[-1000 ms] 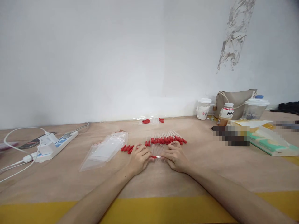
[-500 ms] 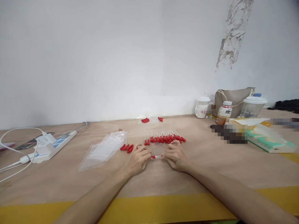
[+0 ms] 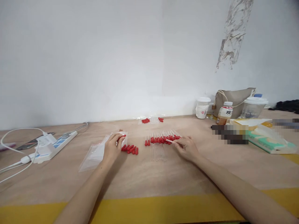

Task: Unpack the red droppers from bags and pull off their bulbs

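My left hand [image 3: 113, 147] pinches a small red rubber bulb [image 3: 124, 135] between thumb and fingertips, raised above the clear bags. Several loose red bulbs [image 3: 132, 149] lie in a row just right of it. My right hand [image 3: 187, 148] is closed on a thin clear dropper tube [image 3: 170, 141], whose pale end points left. That hand is at the right end of a row of droppers with red bulbs [image 3: 161, 140], their stems pointing away from me. Nearer to me, bare clear tubes [image 3: 158, 152] lie side by side. Whether a bulb sits on the held tube is unclear.
Clear zip bags [image 3: 91, 158] lie at left, beside a white power strip [image 3: 56, 146] with cables. Against the wall is a bag with red bulbs and tubes [image 3: 153, 120]. Cups, a bottle [image 3: 225, 113], a grey bag and a tissue pack [image 3: 268, 140] stand at right.
My hands were together over the clear tubes with a red bulb and tube between them. They have parted: left toward the bags with a bulb, right to the dropper row's right end.
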A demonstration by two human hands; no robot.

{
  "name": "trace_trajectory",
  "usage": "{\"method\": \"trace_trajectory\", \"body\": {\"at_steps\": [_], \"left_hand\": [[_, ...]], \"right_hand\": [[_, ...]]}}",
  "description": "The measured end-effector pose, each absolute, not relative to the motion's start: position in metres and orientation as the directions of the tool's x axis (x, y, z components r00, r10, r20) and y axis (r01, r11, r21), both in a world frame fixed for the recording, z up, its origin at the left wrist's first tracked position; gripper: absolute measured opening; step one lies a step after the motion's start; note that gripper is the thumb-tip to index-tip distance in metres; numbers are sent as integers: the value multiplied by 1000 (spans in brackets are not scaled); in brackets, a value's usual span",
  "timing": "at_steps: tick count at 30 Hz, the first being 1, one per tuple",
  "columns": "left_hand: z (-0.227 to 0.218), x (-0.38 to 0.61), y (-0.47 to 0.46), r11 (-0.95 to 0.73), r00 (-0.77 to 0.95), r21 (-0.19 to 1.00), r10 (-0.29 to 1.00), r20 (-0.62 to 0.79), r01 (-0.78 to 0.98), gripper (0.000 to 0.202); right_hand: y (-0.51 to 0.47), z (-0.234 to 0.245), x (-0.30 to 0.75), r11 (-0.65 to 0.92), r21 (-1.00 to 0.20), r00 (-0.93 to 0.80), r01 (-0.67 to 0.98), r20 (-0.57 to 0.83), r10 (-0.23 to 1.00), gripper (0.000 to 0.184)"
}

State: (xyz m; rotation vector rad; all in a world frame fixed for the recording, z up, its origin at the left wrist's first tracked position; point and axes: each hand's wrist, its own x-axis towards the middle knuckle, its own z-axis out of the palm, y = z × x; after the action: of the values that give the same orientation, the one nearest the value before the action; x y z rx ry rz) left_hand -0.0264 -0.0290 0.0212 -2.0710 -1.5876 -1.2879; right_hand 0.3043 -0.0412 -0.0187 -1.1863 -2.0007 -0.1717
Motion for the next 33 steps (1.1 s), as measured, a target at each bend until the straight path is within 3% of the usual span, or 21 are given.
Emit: {"method": "trace_trajectory", "body": {"at_steps": [5,10,14,22,24,28,31,33], "left_hand": [[14,-44,-16,-144,-82,373,845,529,917,33],[5,-44,-15,-117,-66,390,904,423,913,32],[6,-42,-17,-105,-42,424,946,322,900,26],[14,-36,-24,-81,-128,487,916,381,869,36],[18,-25,-25,-115,-76,434,913,400,894,34],[23,7,-20,-237,161,190,925,345,953,27],[25,29,-11,-361,332,46,896,295,932,28],[24,40,-4,-353,340,-6,898,279,936,30]], "right_hand": [[-39,-25,295,490,-296,-236,820,605,760,19],[-39,-28,286,443,-231,-219,866,621,752,11],[-42,-29,280,467,-139,-280,873,642,714,15],[-55,-23,273,554,-118,-397,824,579,712,24],[-57,-21,274,570,-111,-421,814,562,712,29],[-58,-19,275,598,-88,-473,796,526,707,41],[-57,-18,278,586,-94,-456,805,533,713,42],[-54,-18,281,558,-126,-410,820,552,726,39]]}}
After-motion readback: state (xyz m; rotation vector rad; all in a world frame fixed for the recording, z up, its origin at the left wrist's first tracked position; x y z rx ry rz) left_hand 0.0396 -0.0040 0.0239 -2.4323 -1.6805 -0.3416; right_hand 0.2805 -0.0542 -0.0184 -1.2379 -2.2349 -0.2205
